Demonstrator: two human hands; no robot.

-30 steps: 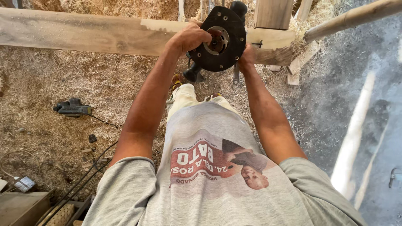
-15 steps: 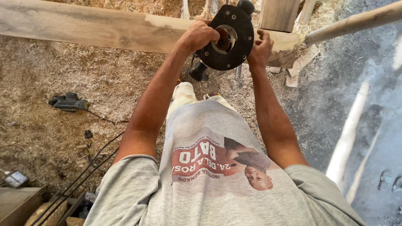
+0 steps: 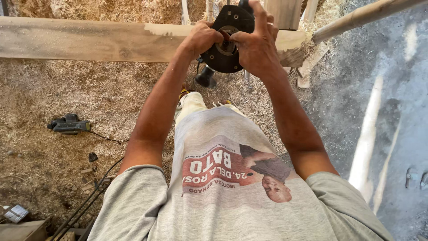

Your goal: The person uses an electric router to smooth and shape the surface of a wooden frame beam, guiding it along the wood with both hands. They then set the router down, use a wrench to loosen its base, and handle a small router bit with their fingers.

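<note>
Router (image 3: pixel 228 42), black, round-based power tool, upper centre of the frame, base turned toward me, over the long wooden plank (image 3: pixel 89 41). My left hand (image 3: pixel 201 38) has its fingers closed on the base's left edge; right hand (image 3: pixel 257 42) wraps the right side, fingers curled shut. I judge steady, even two-handed support matters most. Around: sawdust-covered floor (image 3: pixel 58 89); small black power tool (image 3: pixel 67 125) at left with cables trailing; pale pole (image 3: pixel 361 18) upper right.

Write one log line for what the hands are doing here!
left hand: grips black router | right hand: over its round base | plank: behind
</note>
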